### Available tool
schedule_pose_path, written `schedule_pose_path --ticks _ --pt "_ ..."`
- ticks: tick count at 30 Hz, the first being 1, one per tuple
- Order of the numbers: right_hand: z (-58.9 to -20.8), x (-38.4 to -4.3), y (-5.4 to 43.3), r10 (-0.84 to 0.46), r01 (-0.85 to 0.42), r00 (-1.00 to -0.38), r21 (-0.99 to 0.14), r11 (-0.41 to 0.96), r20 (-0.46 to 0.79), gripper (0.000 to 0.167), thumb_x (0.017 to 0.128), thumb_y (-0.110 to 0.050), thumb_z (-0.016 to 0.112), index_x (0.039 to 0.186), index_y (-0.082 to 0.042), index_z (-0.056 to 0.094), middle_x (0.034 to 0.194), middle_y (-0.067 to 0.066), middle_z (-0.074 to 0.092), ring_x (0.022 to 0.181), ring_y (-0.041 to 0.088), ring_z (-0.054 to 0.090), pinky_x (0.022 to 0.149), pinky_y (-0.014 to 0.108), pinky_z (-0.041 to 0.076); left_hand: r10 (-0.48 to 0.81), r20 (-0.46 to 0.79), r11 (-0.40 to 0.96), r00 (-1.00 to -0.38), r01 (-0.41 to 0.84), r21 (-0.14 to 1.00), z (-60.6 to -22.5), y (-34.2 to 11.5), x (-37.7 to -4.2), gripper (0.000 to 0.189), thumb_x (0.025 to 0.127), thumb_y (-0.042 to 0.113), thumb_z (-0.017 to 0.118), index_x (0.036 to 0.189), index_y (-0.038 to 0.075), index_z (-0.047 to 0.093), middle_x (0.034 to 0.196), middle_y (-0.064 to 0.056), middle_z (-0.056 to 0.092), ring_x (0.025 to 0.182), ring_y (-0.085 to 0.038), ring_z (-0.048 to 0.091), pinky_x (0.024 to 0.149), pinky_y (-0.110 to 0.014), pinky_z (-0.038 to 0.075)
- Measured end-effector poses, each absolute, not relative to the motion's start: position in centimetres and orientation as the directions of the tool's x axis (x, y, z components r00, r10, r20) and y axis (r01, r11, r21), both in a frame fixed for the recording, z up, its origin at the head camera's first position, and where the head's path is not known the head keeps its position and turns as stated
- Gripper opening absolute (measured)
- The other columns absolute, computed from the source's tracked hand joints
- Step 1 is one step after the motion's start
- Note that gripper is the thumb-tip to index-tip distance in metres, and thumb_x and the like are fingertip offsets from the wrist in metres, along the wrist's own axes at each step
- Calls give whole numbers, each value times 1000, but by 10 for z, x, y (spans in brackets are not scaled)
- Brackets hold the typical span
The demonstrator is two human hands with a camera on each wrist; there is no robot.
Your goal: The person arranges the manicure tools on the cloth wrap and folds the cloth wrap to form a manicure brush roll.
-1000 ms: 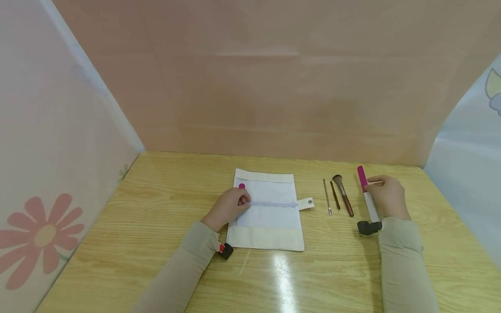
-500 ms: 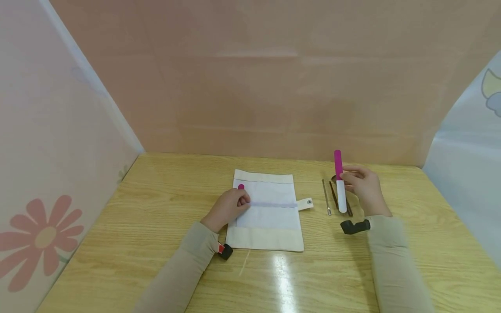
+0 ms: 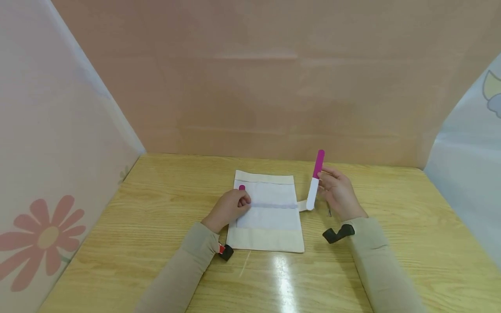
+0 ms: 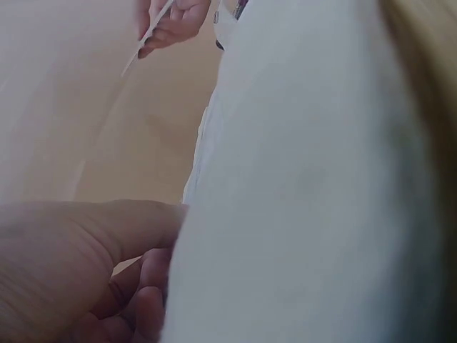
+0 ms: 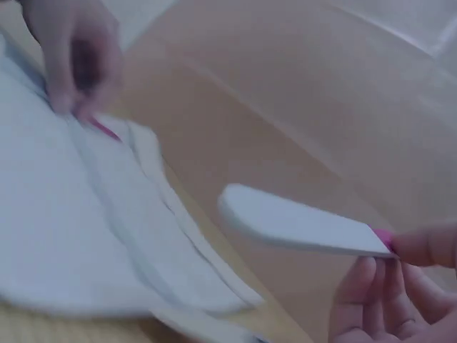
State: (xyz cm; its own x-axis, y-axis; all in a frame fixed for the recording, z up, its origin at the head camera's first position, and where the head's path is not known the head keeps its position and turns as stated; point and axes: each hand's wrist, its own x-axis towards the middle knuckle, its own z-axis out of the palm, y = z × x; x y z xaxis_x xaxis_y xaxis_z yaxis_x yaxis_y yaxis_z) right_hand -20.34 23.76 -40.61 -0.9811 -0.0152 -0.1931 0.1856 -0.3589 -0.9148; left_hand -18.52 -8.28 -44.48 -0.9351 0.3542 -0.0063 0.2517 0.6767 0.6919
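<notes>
My right hand (image 3: pixel 339 194) pinches a nail file (image 3: pixel 313 193), magenta at its upper half and white at its lower half. The file is raised, its white end overlapping the pouch's snap strap (image 3: pixel 302 206) in the head view. A white cloth tool pouch (image 3: pixel 270 240) lies unfolded on the table, with a lilac band (image 3: pixel 274 205) across its middle. At the pouch's left side, my left hand (image 3: pixel 228 206) pinches the cloth by the band with curled fingers. Beyond that hand peeks the rounded magenta end of another slim tool (image 3: pixel 242 187). In the right wrist view, the white blade (image 5: pixel 300 220) points toward the pouch.
Just below my right hand shows the tip of a thin metal tool (image 3: pixel 329 212); the hand hides the rest of the tools there. The wooden table (image 3: pixel 156 200) ends at a pinkish-brown backdrop (image 3: pixel 242 108), with pale printed sheets (image 3: pixel 47 130) at both sides.
My right hand has lifted the nail file from the table's right side and carried it left, past the brush and thin tools, to the pouch's strap. The left hand stays in place.
</notes>
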Motion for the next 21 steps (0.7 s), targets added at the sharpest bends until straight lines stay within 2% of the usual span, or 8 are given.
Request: schedule_pose_path --ticks 3,7,15,21 --pt "-410 -205 211 -1 210 -973 -888 -409 -229 17 103 -7 56 119 -15 57 97 -3 65 83 12 60 75 24 50 362 4 666 -932 262 699 -446 -83 -186 5 93 7 73 92 7 68 83 -1 58 78 -16 53 75 -30 49" --pt "-409 -209 179 10 213 -971 -888 -408 -237 21 105 -8 53 124 -16 48 99 0 62 81 13 59 76 24 50 374 25 653 -927 282 703 -448 -84 -187 5 93 6 73 92 6 68 83 -1 59 78 -15 53 74 -30 49" --pt "-411 -228 140 57 135 -984 -915 -381 -169 18 104 -5 52 118 -14 48 98 6 59 78 16 62 76 26 54 374 21 659 -927 281 698 -450 -86 -189 5 93 6 73 93 7 68 84 0 60 78 -15 54 75 -30 50" --pt "-424 -241 127 40 148 -984 -927 -344 -172 21 103 -3 51 122 -11 47 98 6 61 79 16 63 76 27 55 367 16 669 -930 276 690 -448 -86 -190 5 92 6 73 91 7 69 83 0 60 78 -14 54 74 -29 50"
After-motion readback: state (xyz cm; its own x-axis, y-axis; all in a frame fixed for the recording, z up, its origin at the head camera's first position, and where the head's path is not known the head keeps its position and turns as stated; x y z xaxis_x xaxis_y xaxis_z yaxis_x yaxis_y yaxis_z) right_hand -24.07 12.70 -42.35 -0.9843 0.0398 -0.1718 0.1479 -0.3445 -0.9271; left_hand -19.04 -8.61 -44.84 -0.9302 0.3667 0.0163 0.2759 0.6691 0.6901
